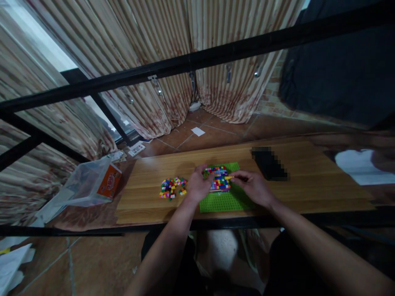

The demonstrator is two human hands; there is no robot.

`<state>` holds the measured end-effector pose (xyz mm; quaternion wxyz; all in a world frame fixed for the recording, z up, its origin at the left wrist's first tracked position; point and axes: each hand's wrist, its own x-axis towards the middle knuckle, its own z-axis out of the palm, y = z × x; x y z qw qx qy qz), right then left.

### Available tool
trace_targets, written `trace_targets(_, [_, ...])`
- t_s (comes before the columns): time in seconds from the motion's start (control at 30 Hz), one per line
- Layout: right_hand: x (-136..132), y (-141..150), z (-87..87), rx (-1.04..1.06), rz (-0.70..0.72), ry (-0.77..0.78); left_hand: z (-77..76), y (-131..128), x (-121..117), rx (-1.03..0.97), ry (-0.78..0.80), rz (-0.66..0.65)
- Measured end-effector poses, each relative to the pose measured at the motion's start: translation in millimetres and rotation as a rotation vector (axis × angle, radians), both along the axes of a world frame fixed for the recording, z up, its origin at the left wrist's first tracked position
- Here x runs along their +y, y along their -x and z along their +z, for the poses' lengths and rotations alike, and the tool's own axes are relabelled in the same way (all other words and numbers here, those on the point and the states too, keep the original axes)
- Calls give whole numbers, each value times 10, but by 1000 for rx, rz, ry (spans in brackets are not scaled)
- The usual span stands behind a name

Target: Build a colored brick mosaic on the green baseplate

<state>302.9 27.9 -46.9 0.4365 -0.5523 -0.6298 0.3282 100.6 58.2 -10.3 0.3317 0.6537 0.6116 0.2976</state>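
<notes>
A block of small multicoloured toy bricks (220, 181) is built up on a green studded baseplate (222, 202). My left hand (199, 183) grips the block's left side, its fingers curled at the far corner and its thumb over the top. From the right, my right hand (254, 187) pinches a small yellow brick (228, 178) at the block's right edge. Whether that brick is pressed onto the block cannot be made out. Left of my left hand lies a loose pile of mixed coloured bricks (169, 189).
All this is on a long wooden board (321, 185). A dark, pixelated flat object (270, 164) lies at the back right. Beyond the left end stands a clear plastic bin (88, 183) with an orange label. A black metal rail (216, 59) crosses before the curtains.
</notes>
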Motion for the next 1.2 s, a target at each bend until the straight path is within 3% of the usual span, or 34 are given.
trace_targets(0.4, [75, 209, -25, 93, 5, 39, -36, -148, -42, 51, -18, 33])
trace_targets(0.7, [59, 186, 63, -39, 3, -25, -85, -182, -87, 79, -64, 45])
trace_targets(0.97, [80, 211, -66, 102, -49, 36, -126, -222, -94, 70, -94, 55])
trace_targets(1.2, [88, 147, -22, 233, -46, 106, -155, -266, -109, 29, -94, 86])
